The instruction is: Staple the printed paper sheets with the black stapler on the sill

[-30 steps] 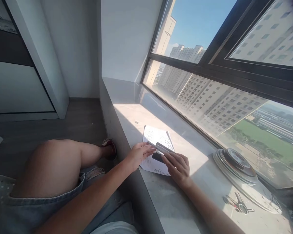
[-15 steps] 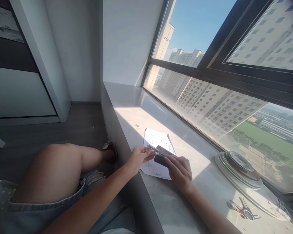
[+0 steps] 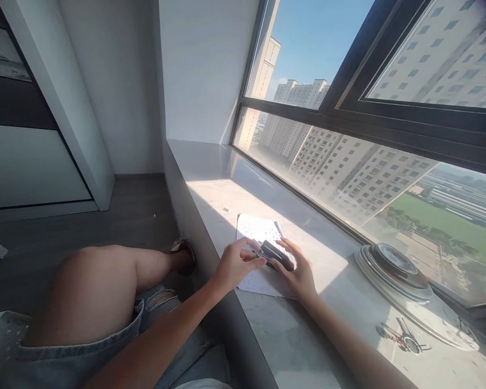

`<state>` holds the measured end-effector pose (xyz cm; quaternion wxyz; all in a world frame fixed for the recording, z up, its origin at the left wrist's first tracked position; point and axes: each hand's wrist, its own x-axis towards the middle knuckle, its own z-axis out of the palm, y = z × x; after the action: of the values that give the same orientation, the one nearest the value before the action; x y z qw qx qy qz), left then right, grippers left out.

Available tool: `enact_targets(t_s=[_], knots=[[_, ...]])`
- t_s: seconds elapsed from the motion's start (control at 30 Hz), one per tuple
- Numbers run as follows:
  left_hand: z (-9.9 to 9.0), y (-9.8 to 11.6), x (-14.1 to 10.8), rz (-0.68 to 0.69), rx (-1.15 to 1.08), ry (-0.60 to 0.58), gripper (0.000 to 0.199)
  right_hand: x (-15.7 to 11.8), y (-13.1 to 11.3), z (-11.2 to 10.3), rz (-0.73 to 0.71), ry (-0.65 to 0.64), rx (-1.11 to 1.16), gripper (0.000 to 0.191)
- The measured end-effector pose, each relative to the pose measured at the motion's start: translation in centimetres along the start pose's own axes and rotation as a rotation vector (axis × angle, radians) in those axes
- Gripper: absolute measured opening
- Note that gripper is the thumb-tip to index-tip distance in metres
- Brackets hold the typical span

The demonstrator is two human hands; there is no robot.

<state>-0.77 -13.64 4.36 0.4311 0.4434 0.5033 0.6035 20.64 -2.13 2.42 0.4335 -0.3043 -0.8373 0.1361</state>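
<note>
At three o'clock on the paper (image 3: 251, 224), right hand (image 3: 302, 273) held the stapler (image 3: 278, 255), left hand (image 3: 235, 263) narrowed at its nine-o'clock end, hold unclear: likely two-handed adjustment, calling for steady right grip.

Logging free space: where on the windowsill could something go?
Bare windowsill lies between the wall and the papers, save a small mark, and between the right hand and the round stack. Crowded: the papers, with left hand and dark object over them, and beside the stack, where a metal item lies.
</note>
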Motion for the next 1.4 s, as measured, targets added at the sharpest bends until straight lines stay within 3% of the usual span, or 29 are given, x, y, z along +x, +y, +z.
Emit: enact_targets(t_s=[0.1, 0.17, 0.23, 0.43, 0.6, 0.67, 0.73, 0.77, 0.8, 0.87, 0.97, 1.03, 1.13, 1.23, 1.4], knots=[[0.6, 0.6, -0.5, -0.03, 0.031, -0.044, 0.051, -0.6, -1.2, -0.6, -0.308, 0.151, -0.016, 0.042], [0.8, 0.9, -0.7, -0.038, 0.006, -0.09, 0.051, -1.1, -2.0, -0.6, -0.515, 0.101, -0.004, 0.038], [0.9, 0.8, -0.8, -0.058, -0.048, -0.15, 0.05, -1.6, -2.7, -0.5, -0.627, 0.013, -0.024, 0.04], [0.7, 0.0, -0.8, -0.069, -0.059, -0.189, 0.049, -1.8, -3.3, 0.0, -0.612, 0.01, -0.071, 0.053], [0.5, 1.0, -1.1, -0.017, -0.012, -0.144, 0.051, -0.4, -3.6, -0.8, -0.662, 0.072, -0.078, 0.051], [-0.6, 1.8, -0.7, 0.07, 0.154, 0.008, 0.041, 0.7, -2.9, -1.4, -0.582, 0.174, -0.123, 0.036], [-2.5, 2.3, 0.4, 0.167, 0.407, 0.207, 0.03, 1.8, -1.1, -1.9, -0.396, 0.241, -0.197, 0.011], [-3.8, 2.3, 1.3, 0.192, 0.539, 0.27, 0.025, 2.2, 0.3, -2.1, -0.282, 0.235, -0.238, 0.006], [-5.0, 2.2, 2.3, 0.195, 0.664, 0.31, 0.02, 2.4, 1.8, -2.3, -0.192, 0.198, -0.277, 0.015], [-7.4, 1.6, 5.0, 0.133, 0.889, 0.318, 0.013, 2.3, 5.2, -2.4, -0.066, 0.103, -0.302, 0.024], [-9.6, 0.0, 9.3, 0.015, 1.162, 0.297, 0.019, 1.4, 9.3, -1.9, 0.107, 0.009, -0.31, 0.033], [-10.1, -1.0, 11.7, 0.01, 1.248, 0.296, 0.028, 0.9, 10.8, -1.4, 0.148, -0.022, -0.292, 0.035], [-9.9, -2.0, 14.1, 0.12, 1.264, 0.199, 0.042, 0.8, 11.3, -1.0, 0.134, -0.028, -0.276, 0.033], [-9.7, -2.5, 14.5, 0.14, 1.241, 0.134, 0.046, 1.0, 11.4, -0.8, 0.141, -0.065, -0.294, 0.024], [-9.6, -2.8, 12.1, 0.066, 1.237, 0.187, 0.029, 1.8, 11.9, -0.4, 0.196, -0.134, -0.361, 0.024]])
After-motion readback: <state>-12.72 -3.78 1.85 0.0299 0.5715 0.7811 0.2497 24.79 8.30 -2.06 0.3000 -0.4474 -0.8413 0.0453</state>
